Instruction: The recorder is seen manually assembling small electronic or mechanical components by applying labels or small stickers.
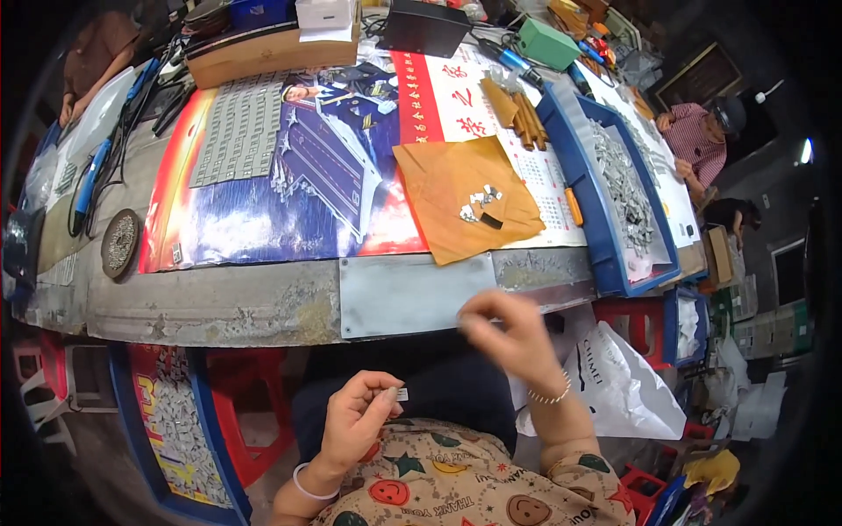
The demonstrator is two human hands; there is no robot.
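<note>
My left hand (pixel 358 414) is closed in a pinch above my lap. Between its thumb and fingers sits a small whitish, flat rectangular piece (pixel 403 394). Raised at the table's front edge, my right hand (pixel 517 337) has curled fingers blurred by motion, so I cannot tell whether they hold anything. It is nearest to a pale metal plate (pixel 412 294) fixed on that edge. Beyond it, a brown paper sheet (pixel 465 175) bears several small silvery pieces (pixel 478 203) and one small black block (pixel 491 223).
A poster (pixel 263 232) carries rows of small grey parts (pixel 237 131). Blue bins of metal pieces stand at right (pixel 605 254) and lower left (pixel 132 438). A round dish (pixel 121 244), blue-handled tools (pixel 92 180) and wooden box (pixel 272 66) lie around. Co-workers sit far left and right.
</note>
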